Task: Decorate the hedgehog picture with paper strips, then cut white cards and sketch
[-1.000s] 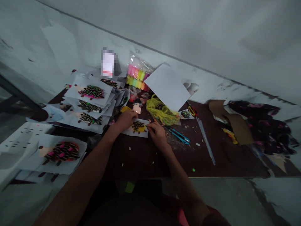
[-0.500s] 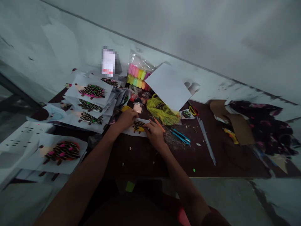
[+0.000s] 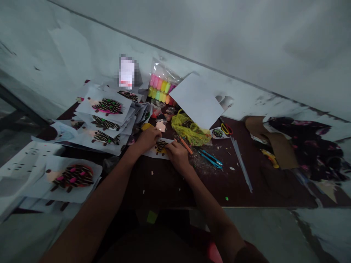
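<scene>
In front of me a sheet of paper (image 3: 155, 153) lies on the table, bearing a small hedgehog figure (image 3: 161, 147) with a yellow body and dark striped spines, perhaps sunflower seeds. My left hand (image 3: 148, 140) rests at the sheet's upper left side, fingers curled and drawn together near the figure. My right hand (image 3: 178, 155) is closed in a pinch at the figure's right part, covering some of it. Anything between either hand's fingertips is too small to make out. Just beyond the left fingertips sits a pale peach lump of clay (image 3: 160, 126).
Stacked sheets with hedgehog figures (image 3: 106, 106) lie at left. A yellow bag (image 3: 189, 128), bagged coloured clay (image 3: 161, 89) and a white sheet (image 3: 197, 100) are behind. To the right are a blue cutter (image 3: 211, 159), scissors (image 3: 226, 128), clear sticks (image 3: 241, 164) and dark cloth (image 3: 309, 146).
My right hand has shifted slightly left over the figure, covering more of its right part. My left hand stays nearly where it was.
</scene>
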### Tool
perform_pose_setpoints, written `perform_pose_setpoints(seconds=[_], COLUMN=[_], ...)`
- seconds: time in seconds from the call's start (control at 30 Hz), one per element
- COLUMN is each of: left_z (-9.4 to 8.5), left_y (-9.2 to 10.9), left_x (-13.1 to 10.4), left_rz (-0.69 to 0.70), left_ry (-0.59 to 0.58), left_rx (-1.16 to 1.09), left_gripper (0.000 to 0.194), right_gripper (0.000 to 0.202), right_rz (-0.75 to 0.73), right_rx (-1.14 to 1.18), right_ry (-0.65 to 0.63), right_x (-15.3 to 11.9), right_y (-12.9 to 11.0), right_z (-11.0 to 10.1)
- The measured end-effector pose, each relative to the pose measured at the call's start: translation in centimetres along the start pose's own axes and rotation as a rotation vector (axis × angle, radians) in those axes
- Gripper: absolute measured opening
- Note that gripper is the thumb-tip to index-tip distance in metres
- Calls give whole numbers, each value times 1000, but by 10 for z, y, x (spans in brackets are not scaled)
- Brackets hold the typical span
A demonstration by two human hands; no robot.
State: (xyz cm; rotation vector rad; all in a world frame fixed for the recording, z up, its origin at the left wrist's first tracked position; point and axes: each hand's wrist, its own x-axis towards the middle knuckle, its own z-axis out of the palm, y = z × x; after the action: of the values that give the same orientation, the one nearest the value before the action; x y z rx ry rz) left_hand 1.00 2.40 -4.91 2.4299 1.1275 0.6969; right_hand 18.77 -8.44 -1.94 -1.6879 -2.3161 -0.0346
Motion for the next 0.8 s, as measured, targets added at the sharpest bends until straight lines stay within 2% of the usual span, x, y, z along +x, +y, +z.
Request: perform_pose_setpoints(seconds=[0.27,0.57,0.7,0.8], left_z=[0,-1,-2,-2], left_y=[0,0,1,2], left_x=[0,1,0,0], left_rz=[-1,-7,9,7], left_ry=[-1,-14,-6,2], left_rx=[-2,-2,-8,-11], left_gripper=[24,25,24,25], right_gripper=[16,20,24,28], right_rz=[14,5,72,193], right_rx=[-117,-144,-133,-102], right_ry=[-80,-147,-168,-153], right_x=[3,5,4,10], right_y=[-7,-18,-18,-6], right_z=[-4,-13,-26,-37])
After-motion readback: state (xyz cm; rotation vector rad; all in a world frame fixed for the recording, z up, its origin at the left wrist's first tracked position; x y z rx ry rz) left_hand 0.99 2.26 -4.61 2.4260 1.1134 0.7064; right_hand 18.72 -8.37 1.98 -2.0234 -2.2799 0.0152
